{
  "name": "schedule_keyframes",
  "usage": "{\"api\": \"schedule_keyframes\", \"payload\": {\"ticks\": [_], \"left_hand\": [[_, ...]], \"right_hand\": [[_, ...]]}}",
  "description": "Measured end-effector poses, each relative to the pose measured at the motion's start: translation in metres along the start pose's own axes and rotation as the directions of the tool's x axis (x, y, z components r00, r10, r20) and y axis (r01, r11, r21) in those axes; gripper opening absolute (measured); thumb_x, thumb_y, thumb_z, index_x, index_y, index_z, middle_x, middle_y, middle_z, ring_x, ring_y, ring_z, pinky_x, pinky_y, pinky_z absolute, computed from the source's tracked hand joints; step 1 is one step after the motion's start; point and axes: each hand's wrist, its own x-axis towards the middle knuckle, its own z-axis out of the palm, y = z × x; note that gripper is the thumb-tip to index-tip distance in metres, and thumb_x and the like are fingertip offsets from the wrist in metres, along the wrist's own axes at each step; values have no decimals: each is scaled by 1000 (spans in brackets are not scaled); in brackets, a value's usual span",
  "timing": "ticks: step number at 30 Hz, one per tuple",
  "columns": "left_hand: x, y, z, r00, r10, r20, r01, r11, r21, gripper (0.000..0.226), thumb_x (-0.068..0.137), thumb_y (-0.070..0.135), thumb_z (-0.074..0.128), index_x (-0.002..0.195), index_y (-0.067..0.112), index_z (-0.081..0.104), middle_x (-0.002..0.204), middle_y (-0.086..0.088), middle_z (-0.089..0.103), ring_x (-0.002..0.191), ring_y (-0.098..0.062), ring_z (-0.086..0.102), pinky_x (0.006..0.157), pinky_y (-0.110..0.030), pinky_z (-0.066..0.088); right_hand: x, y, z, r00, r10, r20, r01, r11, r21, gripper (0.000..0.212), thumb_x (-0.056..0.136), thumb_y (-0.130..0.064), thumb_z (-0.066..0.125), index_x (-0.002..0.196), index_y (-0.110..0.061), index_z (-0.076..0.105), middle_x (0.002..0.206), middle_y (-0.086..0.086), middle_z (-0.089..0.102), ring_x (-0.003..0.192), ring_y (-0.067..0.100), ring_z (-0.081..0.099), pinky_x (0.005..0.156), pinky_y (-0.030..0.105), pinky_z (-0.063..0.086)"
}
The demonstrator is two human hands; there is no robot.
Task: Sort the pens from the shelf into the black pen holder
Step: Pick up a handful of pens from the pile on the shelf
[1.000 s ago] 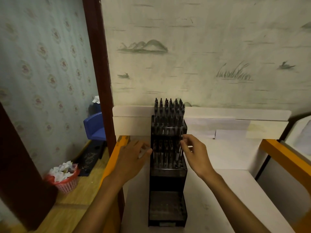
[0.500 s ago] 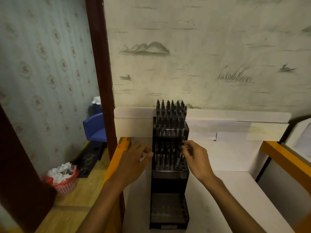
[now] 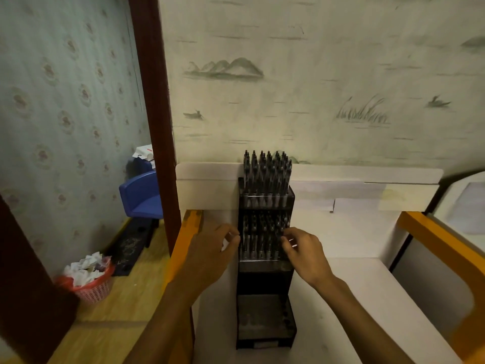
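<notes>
A black tiered pen holder (image 3: 265, 282) stands on the white shelf (image 3: 372, 298) against the wall. Its top tier is packed with dark pens (image 3: 266, 172). More pens (image 3: 258, 237) stand in the middle tier, and the bottom tier (image 3: 263, 319) holds none. My right hand (image 3: 305, 254) is at the right end of the middle tier, fingertips pinching a pen there. My left hand (image 3: 210, 254) is beside the tier's left edge, fingers curled round something pale that the hand mostly hides.
An orange rail (image 3: 185, 240) runs along the shelf's left edge and another orange edge (image 3: 430, 237) stands at the right. Below left are a blue chair (image 3: 143, 195) and a pink basket (image 3: 90, 281) full of paper. Patterned wall rises behind.
Both hands stay at the middle tier. The right hand's fingers have moved slightly down along the pens at the right end. The left hand has edged closer to the holder's left side.
</notes>
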Motion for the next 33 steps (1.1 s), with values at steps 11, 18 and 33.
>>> {"api": "schedule_keyframes", "payload": {"ticks": [11, 18, 33], "left_hand": [[13, 54, 33, 974, 162, 155, -148, 984, -99, 25, 99, 37, 55, 122, 31, 60, 111, 12, 60, 100, -8, 57, 91, -37, 51], [16, 117, 78, 935, 291, 203, -253, 947, -196, 32, 99, 39, 55, 130, 32, 58, 128, 13, 61, 112, -9, 58, 98, -39, 50], [-22, 342, 226, 841, 428, 332, -349, 897, -271, 33, 99, 49, 50, 131, 40, 51, 133, 15, 57, 119, -6, 54, 102, -35, 48]], "right_hand": [[-44, 5, -53, 985, 146, -87, -151, 987, -56, 20, 96, -29, 61, 115, -26, 67, 114, -11, 67, 91, 3, 62, 80, 20, 53], [-94, 38, -118, 959, 256, -120, -262, 965, -32, 22, 95, -27, 63, 116, -28, 66, 121, -12, 62, 100, 4, 62, 86, 30, 56], [-224, 198, -302, 924, 289, -250, -340, 921, -190, 27, 96, -35, 59, 122, -31, 62, 123, -9, 62, 100, 4, 59, 83, 29, 54]]}}
